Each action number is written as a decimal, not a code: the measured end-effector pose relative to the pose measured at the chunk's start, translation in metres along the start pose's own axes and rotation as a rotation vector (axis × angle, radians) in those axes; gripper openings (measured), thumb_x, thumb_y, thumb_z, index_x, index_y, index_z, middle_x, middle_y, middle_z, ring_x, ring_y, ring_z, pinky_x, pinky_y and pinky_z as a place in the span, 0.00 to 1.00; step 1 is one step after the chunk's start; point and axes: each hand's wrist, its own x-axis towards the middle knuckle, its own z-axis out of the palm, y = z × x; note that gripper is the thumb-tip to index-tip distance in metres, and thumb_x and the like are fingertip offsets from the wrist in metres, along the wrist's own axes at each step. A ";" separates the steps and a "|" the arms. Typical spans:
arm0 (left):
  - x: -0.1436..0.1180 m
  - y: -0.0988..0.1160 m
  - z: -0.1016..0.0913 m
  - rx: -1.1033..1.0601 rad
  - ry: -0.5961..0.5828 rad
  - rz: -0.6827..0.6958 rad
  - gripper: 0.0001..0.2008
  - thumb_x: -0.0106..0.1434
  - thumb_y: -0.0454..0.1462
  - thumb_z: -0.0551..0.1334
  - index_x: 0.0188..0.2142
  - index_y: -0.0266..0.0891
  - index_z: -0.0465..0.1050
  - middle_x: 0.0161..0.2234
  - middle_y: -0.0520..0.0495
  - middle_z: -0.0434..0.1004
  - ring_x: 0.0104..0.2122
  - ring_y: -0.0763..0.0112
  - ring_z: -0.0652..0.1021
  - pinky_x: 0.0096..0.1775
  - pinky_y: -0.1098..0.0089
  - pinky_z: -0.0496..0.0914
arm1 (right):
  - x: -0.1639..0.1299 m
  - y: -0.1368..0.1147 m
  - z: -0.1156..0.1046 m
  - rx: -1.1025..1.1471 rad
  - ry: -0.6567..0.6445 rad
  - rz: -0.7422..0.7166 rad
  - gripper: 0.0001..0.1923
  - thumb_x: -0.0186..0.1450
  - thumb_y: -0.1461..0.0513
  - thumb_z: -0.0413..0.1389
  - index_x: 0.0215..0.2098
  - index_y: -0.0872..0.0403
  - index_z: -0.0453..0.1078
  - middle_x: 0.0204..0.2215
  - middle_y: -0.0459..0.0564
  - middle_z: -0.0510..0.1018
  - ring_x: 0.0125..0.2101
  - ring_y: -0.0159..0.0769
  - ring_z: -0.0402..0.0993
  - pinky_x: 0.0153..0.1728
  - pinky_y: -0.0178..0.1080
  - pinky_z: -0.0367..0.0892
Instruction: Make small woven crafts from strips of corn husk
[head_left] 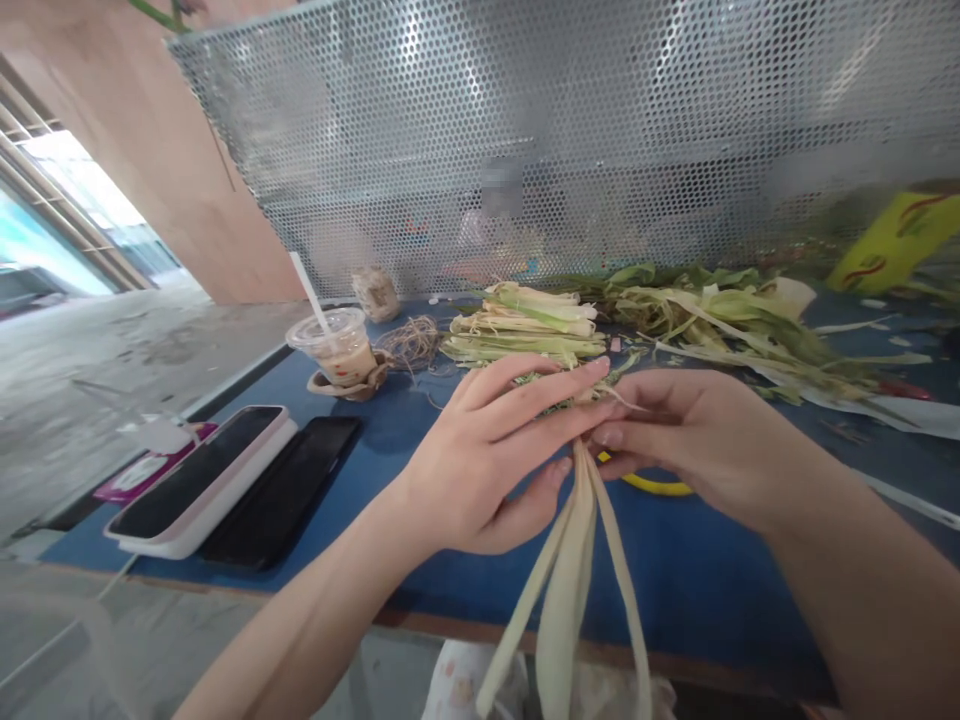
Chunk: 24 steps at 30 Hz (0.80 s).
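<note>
Two bare hands meet over a blue bench, seen from the worker's own viewpoint. The left hand curves over the gathered top of a bundle of pale strips, its thumb and fingers holding it. The right hand is pinched narrow at the same spot, gripping the top from the other side; the exact contact is partly hidden by the fingers. A thin strand sticks out above the right hand. The strips fan downward from the hands, passing in front of the bench's near edge.

Behind the right hand, part of a yellow loop shows on the bench. Beyond the left hand lies a stack of pale green husks, with a heap of loose leaves to its right and a tangle of twine to its left. Farther left stands a lidded cup with a straw, and nearer, a phone in a light case beside a black phone. A perforated metal screen rises behind.
</note>
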 end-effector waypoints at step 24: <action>0.001 0.003 -0.002 0.104 0.134 -0.146 0.06 0.59 0.32 0.57 0.33 0.37 0.73 0.32 0.47 0.74 0.36 0.70 0.71 0.40 0.67 0.68 | -0.005 -0.007 0.006 -0.690 0.141 -0.230 0.08 0.58 0.56 0.54 0.27 0.51 0.68 0.21 0.44 0.75 0.23 0.32 0.73 0.23 0.32 0.66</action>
